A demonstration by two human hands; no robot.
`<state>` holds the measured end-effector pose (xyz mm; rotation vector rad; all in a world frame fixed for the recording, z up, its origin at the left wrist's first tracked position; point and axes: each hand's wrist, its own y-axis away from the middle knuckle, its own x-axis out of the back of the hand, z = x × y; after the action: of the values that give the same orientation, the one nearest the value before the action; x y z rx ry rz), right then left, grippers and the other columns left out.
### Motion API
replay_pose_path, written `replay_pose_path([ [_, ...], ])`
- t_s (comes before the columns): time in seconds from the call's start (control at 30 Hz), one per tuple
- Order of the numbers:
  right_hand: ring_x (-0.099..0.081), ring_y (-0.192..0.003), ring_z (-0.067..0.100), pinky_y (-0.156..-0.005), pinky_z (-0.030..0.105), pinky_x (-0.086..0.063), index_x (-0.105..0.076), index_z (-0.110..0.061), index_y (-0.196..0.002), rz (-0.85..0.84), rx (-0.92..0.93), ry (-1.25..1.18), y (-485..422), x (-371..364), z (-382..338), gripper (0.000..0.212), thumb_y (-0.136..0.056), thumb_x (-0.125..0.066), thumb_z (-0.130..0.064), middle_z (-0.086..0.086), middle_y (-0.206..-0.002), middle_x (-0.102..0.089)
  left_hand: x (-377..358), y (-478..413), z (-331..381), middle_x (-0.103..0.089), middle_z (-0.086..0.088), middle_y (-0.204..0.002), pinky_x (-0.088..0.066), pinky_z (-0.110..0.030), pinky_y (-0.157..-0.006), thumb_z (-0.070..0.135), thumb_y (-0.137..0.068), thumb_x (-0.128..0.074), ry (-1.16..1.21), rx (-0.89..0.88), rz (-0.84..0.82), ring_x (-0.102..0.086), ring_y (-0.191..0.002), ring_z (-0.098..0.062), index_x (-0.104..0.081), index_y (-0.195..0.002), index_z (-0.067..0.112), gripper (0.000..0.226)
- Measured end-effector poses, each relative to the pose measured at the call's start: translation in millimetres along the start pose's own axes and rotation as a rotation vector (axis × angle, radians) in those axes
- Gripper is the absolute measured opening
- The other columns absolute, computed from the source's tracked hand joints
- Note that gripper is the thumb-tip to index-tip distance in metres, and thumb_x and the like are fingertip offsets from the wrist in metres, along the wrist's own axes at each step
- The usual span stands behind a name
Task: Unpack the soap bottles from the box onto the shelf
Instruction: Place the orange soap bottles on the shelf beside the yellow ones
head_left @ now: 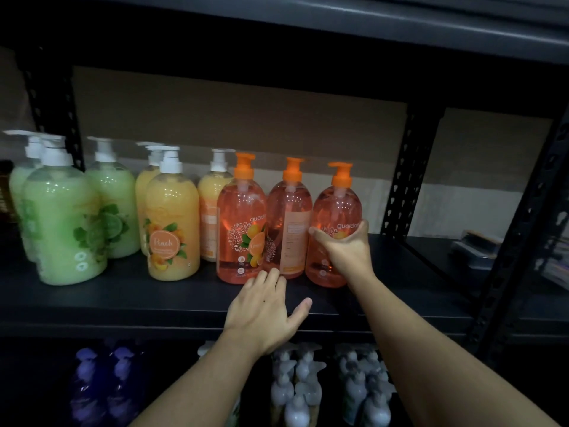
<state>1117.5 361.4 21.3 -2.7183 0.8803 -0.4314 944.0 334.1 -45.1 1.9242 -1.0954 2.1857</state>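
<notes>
From the head view, our right hand (345,249) curls round the lower body of the rightmost orange soap bottle (337,208), which stands upright on the black shelf (123,298). Our left hand (264,312) is spread flat, fingers straight, with its fingertips at the foot of two more orange bottles (241,223); we cannot tell whether they touch. Further left stand peach bottles (172,223) and green bottles (64,223). Below the shelf we see purple bottles (101,386) and pale pump bottles (308,383)
</notes>
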Motion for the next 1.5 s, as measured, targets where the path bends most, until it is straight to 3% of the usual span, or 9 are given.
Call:
replay_pose_path([
  [0.3, -0.058, -0.114, 0.022, -0.098, 0.04, -0.05, -0.035, -0.025, -0.13, -0.005, 0.008, -0.001, -2.2, -0.6, 3.8, 0.091, -0.06, -0.088, -0.05, 0.002, -0.124, -0.057, 0.7, 0.2, -0.2, -0.047, 0.004, -0.12, -0.034, -0.03, -0.102, 0.067, -0.09, -0.008, 0.009, -0.001, -0.006, -0.042, -0.111, -0.015, -0.052, -0.124, 0.016, 0.076],
  [0.43, -0.056, -0.11, 0.018, -0.083, 0.026, -0.047, -0.034, -0.024, -0.132, -0.019, 0.007, -0.004, -1.0, 0.8, 2.1, 0.09, -0.064, -0.088, -0.046, -0.001, -0.122, -0.054, 1.9, 0.3, -0.1, -0.047, 0.004, -0.121, -0.034, -0.03, -0.103, 0.067, -0.09, -0.008, 0.013, 0.001, -0.02, -0.042, -0.112, -0.015, -0.051, -0.126, 0.015, 0.076],
  [0.6, -0.057, -0.116, 0.021, -0.096, 0.034, -0.047, -0.035, -0.025, -0.136, -0.006, 0.003, -0.002, -1.0, 0.0, 4.2, 0.094, -0.062, -0.088, -0.049, 0.001, -0.126, -0.057, 3.2, 0.2, 0.0, -0.047, 0.004, -0.12, -0.035, -0.03, -0.103, 0.066, -0.091, -0.01, 0.028, 0.004, -0.025, -0.042, -0.111, -0.015, -0.052, -0.126, 0.014, 0.075],
  [0.8, -0.06, -0.113, 0.02, -0.084, 0.021, -0.047, -0.016, -0.021, -0.154, -0.088, -0.028, 0.111, 3.0, 12.0, -3.0, 0.114, -0.067, -0.085, -0.05, 0.003, -0.14, -0.05, 9.0, -1.4, -1.6, -0.044, 0.003, -0.113, -0.034, -0.03, -0.102, 0.068, -0.092, -0.014, 0.064, -0.007, -0.098, -0.042, -0.109, -0.016, -0.053, -0.117, 0.014, 0.071],
  [0.9, -0.048, -0.132, 0.026, -0.105, 0.037, -0.047, -0.006, -0.019, -0.158, -0.106, -0.035, 0.256, 17.2, 25.6, -3.9, 0.125, -0.067, -0.085, -0.052, 0.008, -0.151, -0.04, 17.6, -2.6, 2.7, -0.046, -0.001, -0.121, -0.035, -0.034, -0.103, 0.067, -0.095, -0.017, 0.054, 0.022, -0.212, -0.044, -0.116, -0.019, -0.052, -0.124, 0.013, 0.071],
  [0.97, -0.035, -0.142, 0.028, -0.114, 0.048, -0.037, -0.011, -0.017, -0.157, -0.112, -0.044, 0.311, 26.5, 37.5, -7.1, 0.118, -0.07, -0.083, -0.051, 0.008, -0.154, -0.034, 24.9, -2.9, 9.0, -0.047, -0.003, -0.127, -0.037, -0.038, -0.103, 0.065, -0.098, -0.019, 0.028, 0.061, -0.287, -0.045, -0.122, -0.021, -0.05, -0.129, 0.012, 0.069],
  [1.07, -0.029, -0.145, 0.027, -0.117, 0.045, -0.032, -0.015, -0.017, -0.157, -0.124, -0.029, 0.359, 42.4, 61.3, -16.3, 0.1, -0.082, -0.078, -0.037, 0.008, -0.158, -0.03, 36.6, 2.0, 20.6, -0.047, -0.005, -0.134, -0.041, -0.041, -0.101, 0.057, -0.101, -0.026, 0.052, 0.111, -0.313, -0.046, -0.126, -0.024, -0.044, -0.135, 0.012, 0.059],
  [1.33, -0.05, -0.127, 0.015, -0.105, 0.03, -0.041, -0.049, -0.023, -0.14, -0.149, 0.1, 0.479, 136.8, 146.8, -40.0, 0.054, -0.089, -0.069, -0.027, 0.001, -0.138, -0.054, 87.3, 40.5, 78.7, -0.047, -0.004, -0.135, -0.044, -0.038, -0.096, 0.043, -0.101, -0.04, 0.364, 0.068, -0.263, -0.047, -0.125, -0.024, -0.044, -0.134, 0.014, 0.045],
  [1.5, -0.056, -0.115, 0.009, -0.098, 0.02, -0.042, -0.063, -0.026, -0.123, -0.12, 0.108, 0.656, 226.9, 243.1, -18.4, 0.036, -0.088, -0.069, -0.028, -0.006, -0.123, -0.061, 92.5, 75.0, 168.1, -0.054, -0.003, -0.129, -0.043, -0.035, -0.098, 0.04, -0.098, -0.049, 0.526, -0.122, -0.291, -0.05, -0.12, -0.021, -0.051, -0.128, 0.015, 0.038],
])
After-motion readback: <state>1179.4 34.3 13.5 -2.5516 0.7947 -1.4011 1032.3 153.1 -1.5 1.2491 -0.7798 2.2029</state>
